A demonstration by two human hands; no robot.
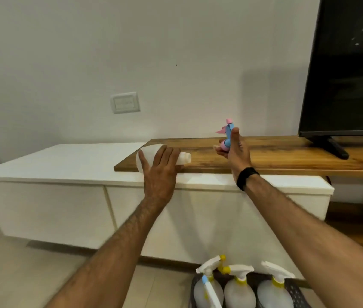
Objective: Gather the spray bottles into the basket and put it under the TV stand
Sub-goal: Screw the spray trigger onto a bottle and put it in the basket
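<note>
Black TV point(349, 70) on wood shelf point(276, 155); wall outlet point(125, 102) to the left.

No legible text anywhere.

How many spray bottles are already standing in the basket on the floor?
3. In the basket, one bottle stands at left, one in the middle, one at right. The frame's lower edge may hide more.

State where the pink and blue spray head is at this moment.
In the head view, the spray head is held upright in the right hand, above the wooden shelf, right of the capless bottle under the left hand.
</note>
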